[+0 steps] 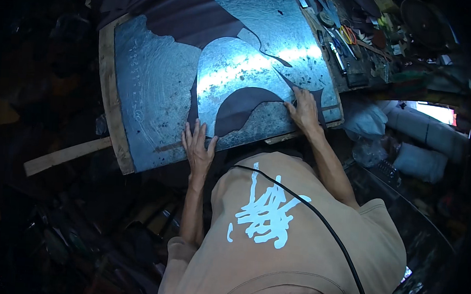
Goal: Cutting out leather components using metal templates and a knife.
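An arch-shaped, shiny sheet-metal template [234, 67] lies flat over a dark brown piece of leather [236, 111] on a metal-topped workbench [151, 78]. The leather shows inside the curve and as narrow strips along the template's outer sides. My left hand [197, 146] rests with fingers spread at the template's lower left end, by the bench's near edge. At the right end, my right hand [304, 112] has its fingers stretched out over the template and the leather beside it. Neither hand grasps anything.
A larger dark leather sheet [189, 14] drapes over the bench's far side. Wooden strips [109, 82] border the bench, and a wooden bar [67, 156] juts out at left. Assorted hand tools [345, 38] crowd a side bench at upper right. Pale bags [366, 119] lie below it.
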Demonstrator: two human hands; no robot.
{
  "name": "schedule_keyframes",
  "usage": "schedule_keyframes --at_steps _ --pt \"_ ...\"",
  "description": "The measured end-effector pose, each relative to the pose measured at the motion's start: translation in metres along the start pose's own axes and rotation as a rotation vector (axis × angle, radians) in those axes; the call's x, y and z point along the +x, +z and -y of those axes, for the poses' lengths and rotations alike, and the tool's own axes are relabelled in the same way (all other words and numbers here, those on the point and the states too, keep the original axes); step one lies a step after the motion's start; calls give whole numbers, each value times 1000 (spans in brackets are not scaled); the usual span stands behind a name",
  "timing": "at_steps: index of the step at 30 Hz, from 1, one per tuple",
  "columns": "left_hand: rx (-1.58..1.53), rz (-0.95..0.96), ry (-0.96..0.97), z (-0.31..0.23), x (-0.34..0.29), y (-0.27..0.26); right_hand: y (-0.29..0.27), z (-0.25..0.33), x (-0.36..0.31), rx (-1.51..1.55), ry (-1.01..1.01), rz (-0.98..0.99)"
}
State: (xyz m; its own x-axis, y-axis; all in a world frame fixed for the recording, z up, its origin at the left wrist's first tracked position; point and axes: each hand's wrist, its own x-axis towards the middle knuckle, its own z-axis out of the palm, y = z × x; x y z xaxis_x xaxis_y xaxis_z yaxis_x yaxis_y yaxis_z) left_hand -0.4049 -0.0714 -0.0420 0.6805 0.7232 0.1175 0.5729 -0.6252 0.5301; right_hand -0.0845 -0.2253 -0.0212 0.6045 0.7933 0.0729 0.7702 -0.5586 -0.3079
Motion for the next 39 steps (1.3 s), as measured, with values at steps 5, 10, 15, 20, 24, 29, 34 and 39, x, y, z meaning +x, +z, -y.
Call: schedule_keyframes --at_steps 5,10,15,20,24,29,34,39 --pt "-49 -27 -32 5 -9 -3 -11 5 16 263 220 172" --pt "-157 6 -15 -11 -18 -17 -25 -34 13 707 297 382" --pt "-168 -15 -89 -15 -6 -16 -46 -47 22 1436 631 486" --pt "46 -51 -274 -18 53 -11 -50 -78 53 1537 566 329" --pt "-63 -123 -370 -12 87 -7 -42 -110 91 1704 458 264" --pt "-32 -34 -531 -6 120 -12 -2 -128 140 1806 522 183" --pt "19 -94 -445 6 116 -7 10 -97 148 1383 650 85" --pt "-4 -89 -521 7 106 -14 -2 -69 127 221 275 -99"
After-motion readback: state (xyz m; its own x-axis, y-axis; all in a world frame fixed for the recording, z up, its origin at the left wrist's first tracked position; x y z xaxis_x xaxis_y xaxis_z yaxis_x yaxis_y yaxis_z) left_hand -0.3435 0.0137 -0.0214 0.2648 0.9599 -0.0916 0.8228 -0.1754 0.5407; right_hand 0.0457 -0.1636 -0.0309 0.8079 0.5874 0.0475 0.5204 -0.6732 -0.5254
